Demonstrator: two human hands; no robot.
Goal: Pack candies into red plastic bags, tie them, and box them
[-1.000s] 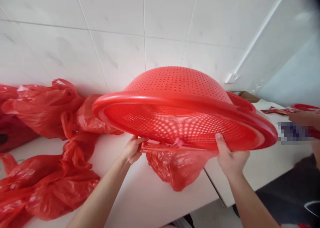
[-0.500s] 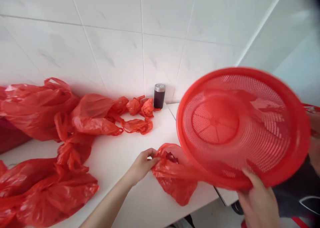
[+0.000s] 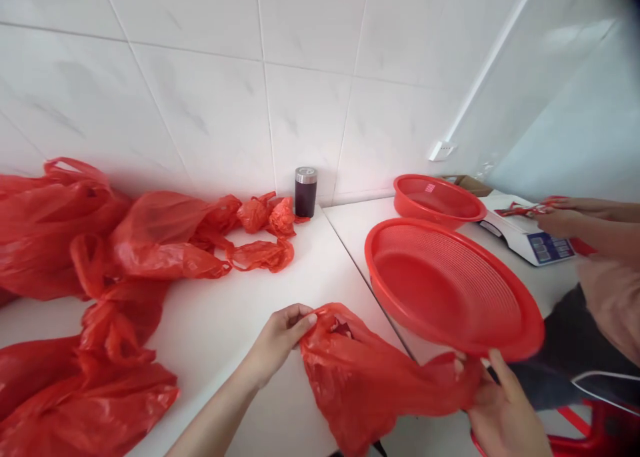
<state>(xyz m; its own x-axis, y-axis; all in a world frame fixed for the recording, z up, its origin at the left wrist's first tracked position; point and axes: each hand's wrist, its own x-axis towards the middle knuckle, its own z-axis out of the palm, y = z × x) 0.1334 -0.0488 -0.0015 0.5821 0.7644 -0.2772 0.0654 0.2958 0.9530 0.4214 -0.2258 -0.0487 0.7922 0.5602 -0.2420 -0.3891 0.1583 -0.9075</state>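
Note:
A red plastic bag (image 3: pixel 360 370) hangs stretched between my two hands, over the table's front edge. Its left side is pinched between the thumb and fingers of my left hand (image 3: pixel 283 340); a dark red piece shows through the opening. My right hand (image 3: pixel 507 407) grips the bag's other end, the thumb close by the rim of a red plastic basket (image 3: pixel 425 297) with mesh sides. Whether that thumb still touches the rim, I cannot tell. The basket rests tilted on the white table to the right.
Several filled red bags (image 3: pixel 155 237) lie on the left. A dark tumbler (image 3: pixel 305 193) stands by the tiled wall. Behind the basket is a red basin (image 3: pixel 440 200). A co-worker's hands (image 3: pixel 557 217) hold something red above a white scale (image 3: pixel 525 237). A red stool (image 3: pixel 595 430) is at lower right.
The basket has come down from its raised, tipped position onto the table. My right hand has drawn the bag's end out to the right. The basin and scale have come into view.

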